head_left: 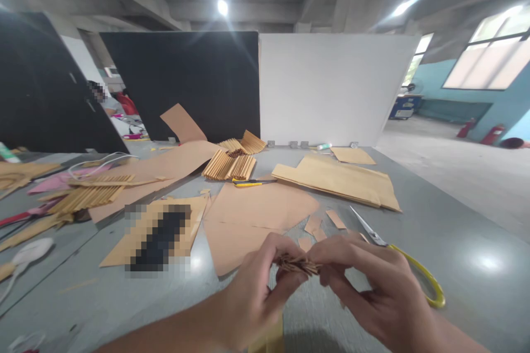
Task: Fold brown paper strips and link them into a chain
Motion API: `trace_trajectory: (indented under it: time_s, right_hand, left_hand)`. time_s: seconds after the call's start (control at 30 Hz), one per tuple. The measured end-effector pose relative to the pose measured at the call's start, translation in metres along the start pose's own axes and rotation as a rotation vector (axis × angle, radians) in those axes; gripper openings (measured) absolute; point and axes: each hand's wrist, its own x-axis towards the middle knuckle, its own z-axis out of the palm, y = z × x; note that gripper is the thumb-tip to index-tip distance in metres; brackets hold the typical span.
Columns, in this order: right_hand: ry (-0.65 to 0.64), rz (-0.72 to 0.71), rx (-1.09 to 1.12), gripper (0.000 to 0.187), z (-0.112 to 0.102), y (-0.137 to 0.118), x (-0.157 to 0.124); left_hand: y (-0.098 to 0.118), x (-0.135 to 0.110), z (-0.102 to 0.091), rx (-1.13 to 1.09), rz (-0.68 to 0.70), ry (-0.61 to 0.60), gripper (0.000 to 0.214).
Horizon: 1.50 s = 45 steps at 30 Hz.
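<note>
Between both hands, above the near part of the table, is a small bundle of folded brown paper (pixel 298 265), its layered edges facing up. My left hand (pixel 259 281) pinches its left end between thumb and fingers. At the right end, my right hand (pixel 372 281) grips the same bundle with thumb and fingertips. Scissors with yellow handles (pixel 422 276) lie by my right hand, their blades pointing away. Small cut brown paper pieces (pixel 335 219) are scattered just beyond the hands, beside a large brown paper sheet (pixel 252 212).
Pleated paper bundles (pixel 229 165) stand farther back, with a yellow utility knife (pixel 248 182) in front. Folded kraft paper (pixel 339 179) lies at right, a glue stick (pixel 324 146) behind it. Black (pixel 186 83) and white (pixel 331 88) partitions close off the back. A person (pixel 108 102) sits far left.
</note>
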Motion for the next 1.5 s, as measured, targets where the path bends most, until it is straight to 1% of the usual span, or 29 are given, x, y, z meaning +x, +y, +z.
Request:
trace_trajectory:
  time_s: [0.2,0.33,0.37,0.4,0.5,0.67,0.77,0.9,1.0,1.13,1.27,1.4,1.5]
  right_hand:
    - [-0.038,0.129,-0.006,0.023,0.006,-0.002,0.001]
    - [0.041,0.261,0.027,0.013,0.008,0.0,0.001]
    - [0.05,0.275,0.016,0.011,0.008,0.0,0.001]
    - [0.059,0.263,-0.013,0.01,0.008,0.0,0.001]
    - [0.079,0.17,-0.093,0.011,0.008,-0.001,0.001]
    - [0.097,-0.038,-0.102,0.021,0.008,-0.002,0.0]
    - [0.09,-0.112,-0.118,0.025,0.007,0.001,-0.004]
    - [0.029,-0.187,-0.279,0.029,0.005,0.005,-0.014]
    - [-0.011,-0.259,-0.429,0.031,0.004,0.006,-0.019]
    - [-0.039,-0.306,-0.497,0.03,0.004,0.004,-0.023]
    - [-0.001,-0.313,-0.471,0.031,0.004,0.005,-0.027]
    - [-0.011,-0.305,-0.399,0.032,0.004,0.007,-0.024]
    - [0.034,-0.242,-0.303,0.032,0.003,0.005,-0.017]
  left_hand:
    - [0.004,0.005,-0.002,-0.032,-0.057,0.021,0.012]
    - [0.005,0.007,-0.002,-0.052,-0.087,0.03,0.014]
    - [0.005,0.008,-0.002,-0.049,-0.088,0.028,0.014]
    - [0.005,0.008,-0.001,-0.046,-0.085,0.025,0.014]
    - [0.004,0.007,-0.002,-0.044,-0.048,0.007,0.01]
    - [0.003,0.006,-0.004,-0.014,0.027,-0.051,0.004]
    - [0.002,0.006,-0.006,0.041,0.055,-0.061,0.006]
    - [0.004,0.005,-0.006,0.147,0.099,-0.052,0.014]
    - [0.007,0.005,-0.005,0.224,0.085,-0.047,0.018]
    - [0.008,0.003,-0.005,0.281,0.045,-0.068,0.022]
    - [0.005,0.002,-0.006,0.333,0.067,-0.073,0.024]
    - [0.007,0.0,-0.007,0.27,0.039,-0.091,0.022]
    - [0.011,0.0,-0.008,0.184,-0.001,-0.101,0.018]
